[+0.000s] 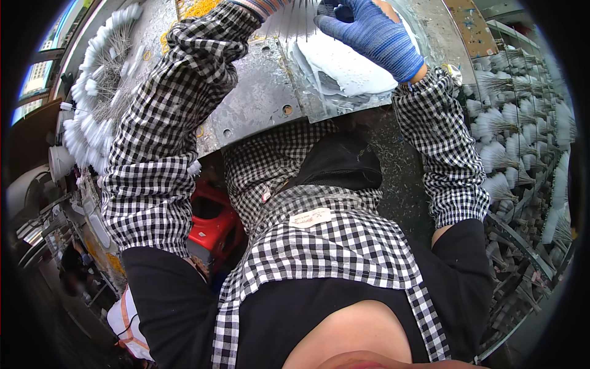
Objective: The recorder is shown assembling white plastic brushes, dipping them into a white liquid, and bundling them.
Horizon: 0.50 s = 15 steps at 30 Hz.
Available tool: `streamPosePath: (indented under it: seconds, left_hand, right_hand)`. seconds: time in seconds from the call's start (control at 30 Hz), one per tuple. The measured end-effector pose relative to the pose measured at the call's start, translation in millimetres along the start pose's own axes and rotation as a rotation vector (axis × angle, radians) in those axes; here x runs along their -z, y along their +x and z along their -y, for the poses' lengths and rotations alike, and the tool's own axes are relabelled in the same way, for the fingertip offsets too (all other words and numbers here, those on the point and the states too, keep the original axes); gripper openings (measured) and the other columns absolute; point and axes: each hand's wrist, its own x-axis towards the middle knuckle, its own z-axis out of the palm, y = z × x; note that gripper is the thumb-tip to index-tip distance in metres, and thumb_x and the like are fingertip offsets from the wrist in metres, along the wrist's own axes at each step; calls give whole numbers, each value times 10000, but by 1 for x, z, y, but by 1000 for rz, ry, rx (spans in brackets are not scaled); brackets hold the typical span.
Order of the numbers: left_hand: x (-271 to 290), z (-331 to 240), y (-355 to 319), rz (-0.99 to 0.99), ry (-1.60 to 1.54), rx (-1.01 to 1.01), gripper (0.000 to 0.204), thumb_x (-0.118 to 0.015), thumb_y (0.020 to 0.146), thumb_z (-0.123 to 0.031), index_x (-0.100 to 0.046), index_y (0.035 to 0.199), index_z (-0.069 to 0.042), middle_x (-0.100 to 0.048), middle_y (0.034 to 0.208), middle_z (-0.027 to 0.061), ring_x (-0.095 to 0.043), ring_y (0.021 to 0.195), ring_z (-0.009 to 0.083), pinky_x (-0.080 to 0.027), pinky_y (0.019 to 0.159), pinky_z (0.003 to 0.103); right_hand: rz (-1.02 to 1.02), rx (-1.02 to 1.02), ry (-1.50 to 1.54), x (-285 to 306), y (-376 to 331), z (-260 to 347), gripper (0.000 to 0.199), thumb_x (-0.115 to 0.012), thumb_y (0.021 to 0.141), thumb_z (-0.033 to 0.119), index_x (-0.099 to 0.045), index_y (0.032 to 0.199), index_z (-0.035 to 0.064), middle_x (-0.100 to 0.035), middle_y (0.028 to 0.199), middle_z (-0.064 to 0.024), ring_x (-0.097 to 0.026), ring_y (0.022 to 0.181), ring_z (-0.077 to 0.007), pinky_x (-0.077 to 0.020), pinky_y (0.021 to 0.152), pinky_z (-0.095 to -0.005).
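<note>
My left hand (265,7), in a striped knit glove, is cut off by the top edge, so its fingers do not show. Beside it, a row of thin metal wires (300,19) points down toward the work surface. My right hand (376,38) wears a blue knit glove, with bare skin showing at one finger. Its fingers are bent inward near the wires, and what they grip is hidden. Below this hand a thick white paste (344,69) lies spread over a flat board (326,111), smeared out to its edges.
A scuffed metal table (258,92) reaches toward me. White-bristled wire brushes (101,92) are heaped at its left, near yellow rings (198,7). Racks of similar brushes (510,123) stand at the right. A red plastic stool (215,224) sits below the table.
</note>
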Motion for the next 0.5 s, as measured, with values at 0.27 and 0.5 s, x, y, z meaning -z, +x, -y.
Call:
streamPosePath:
  seconds: [0.27,0.5]
  left_hand:
    - [-12,1,9,-139,39,240,252,-603,1030,-114,-510,1260,-67,-571,941,13,-514,848,107,-465,778,261]
    - [-43,-22,-3,36,-107,1,292,-608,991,-88,-531,1270,-50,-610,943,27,-534,844,116,-483,769,278]
  right_hand:
    - [59,-107,167,-12,3,-13,397,-736,901,364,-684,1072,8,-734,934,-128,-712,864,-240,-559,809,-362]
    - [105,-24,427,-17,14,-60,352,-758,922,338,-702,1063,20,-711,890,-75,-673,822,-233,-543,778,-366]
